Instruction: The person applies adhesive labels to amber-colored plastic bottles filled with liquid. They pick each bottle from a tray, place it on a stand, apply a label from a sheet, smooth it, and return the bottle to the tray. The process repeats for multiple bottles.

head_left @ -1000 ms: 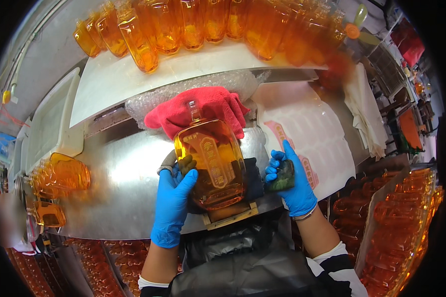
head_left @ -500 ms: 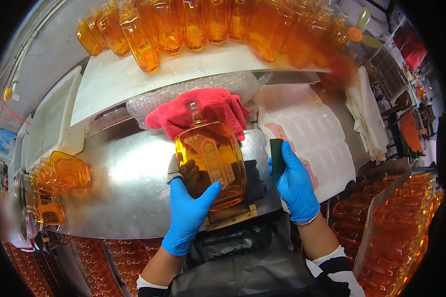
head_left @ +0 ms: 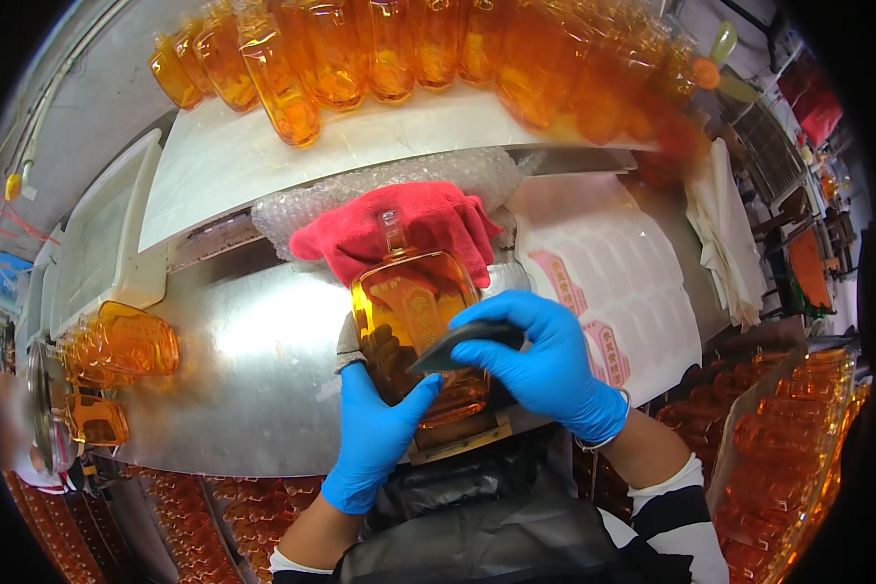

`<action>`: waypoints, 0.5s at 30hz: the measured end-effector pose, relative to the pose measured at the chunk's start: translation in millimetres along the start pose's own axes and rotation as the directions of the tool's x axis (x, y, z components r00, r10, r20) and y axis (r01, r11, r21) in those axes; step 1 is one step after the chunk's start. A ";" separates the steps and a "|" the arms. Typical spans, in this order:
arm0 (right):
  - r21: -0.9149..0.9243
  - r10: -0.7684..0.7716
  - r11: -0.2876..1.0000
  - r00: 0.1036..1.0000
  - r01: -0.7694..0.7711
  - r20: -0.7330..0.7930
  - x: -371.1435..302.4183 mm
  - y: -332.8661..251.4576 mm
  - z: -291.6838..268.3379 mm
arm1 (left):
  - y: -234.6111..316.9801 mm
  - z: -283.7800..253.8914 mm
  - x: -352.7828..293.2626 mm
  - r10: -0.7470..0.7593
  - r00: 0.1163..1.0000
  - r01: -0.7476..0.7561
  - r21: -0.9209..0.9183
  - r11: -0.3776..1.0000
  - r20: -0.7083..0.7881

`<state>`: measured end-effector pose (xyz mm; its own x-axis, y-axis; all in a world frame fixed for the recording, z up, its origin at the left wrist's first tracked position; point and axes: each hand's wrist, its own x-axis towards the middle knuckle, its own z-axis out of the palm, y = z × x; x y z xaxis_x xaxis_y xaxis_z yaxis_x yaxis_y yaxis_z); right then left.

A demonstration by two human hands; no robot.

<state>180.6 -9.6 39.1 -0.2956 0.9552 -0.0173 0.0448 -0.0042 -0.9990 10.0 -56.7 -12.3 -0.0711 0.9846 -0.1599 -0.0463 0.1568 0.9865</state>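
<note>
A square-shouldered bottle of amber glass [head_left: 370, 307] leans on a red towel [head_left: 346, 224], its neck pointing away from me. A pale printed label sits on its front face, partly covered by my right hand. My left hand [head_left: 372, 428], in a blue glove with a grey sleeve on a finger, grips the bottle's lower left side, thumb across the front. Pinched in my blue-gloved right hand [head_left: 550, 370] is a dark, flat scraper [head_left: 467, 343], its edge against or just over the label area; contact cannot be told.
Bubble wrap [head_left: 482, 175] lies behind the towel. To the right is a sheet of labels [head_left: 642, 282], with a white cloth [head_left: 725, 234] beyond. Amber bottles [head_left: 336, 58] line the raised white board [head_left: 204, 156]. More bottles [head_left: 136, 341] stand left, near a plastic bin [head_left: 151, 273].
My right hand has swung left from beside the label sheet to the bottle's front, bringing the scraper over the label. My left hand keeps its hold on the bottle.
</note>
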 end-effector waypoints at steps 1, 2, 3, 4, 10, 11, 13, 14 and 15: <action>-0.266 -0.114 0.955 0.991 0.129 0.072 5.8 1.7 0.4 | 1.2 0.3 0.1 -0.004 1.000 0.004 -0.023 1.000 0.001; -0.415 -0.250 0.866 0.961 0.278 0.122 11.9 4.3 4.2 | 1.8 0.2 0.3 -0.008 1.000 0.008 -0.045 0.999 0.002; -0.466 -0.278 0.824 0.947 0.321 0.160 18.4 2.7 6.0 | 0.8 -0.8 0.7 0.005 1.000 -0.005 -0.019 1.000 0.012; -0.508 -0.304 0.779 0.930 0.367 0.207 27.7 1.8 8.6 | -1.8 -3.4 0.8 0.016 1.000 -0.017 0.008 1.000 0.012; -0.556 -0.641 0.564 0.748 0.611 0.172 121.2 2.3 4.2 | -3.8 -2.7 2.7 0.042 0.999 -0.042 -0.011 0.999 0.024; -0.579 -0.689 0.474 0.689 0.664 0.226 117.7 0.2 2.0 | -4.4 -4.4 3.3 0.033 0.999 -0.033 0.007 0.999 0.027; -0.602 -0.758 0.275 0.554 0.750 0.344 105.0 -6.4 -5.8 | 5.2 -8.9 4.2 -0.023 0.999 0.026 -0.129 0.991 0.030; -0.584 -0.788 0.239 0.506 0.776 0.350 85.0 14.0 -3.4 | 8.4 -12.4 7.5 -0.045 0.998 0.052 -0.204 0.978 0.036; -0.595 -0.716 0.178 0.518 0.784 0.468 58.5 26.0 -5.9 | -6.4 -31.0 23.1 -0.062 0.995 0.075 -0.175 0.982 0.075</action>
<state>170.1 47.8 12.4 -0.6320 0.3588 0.6869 0.3440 0.9241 -0.1662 -22.3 -37.3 -23.3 0.0071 0.9759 -0.2179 -0.2251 0.2139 0.9506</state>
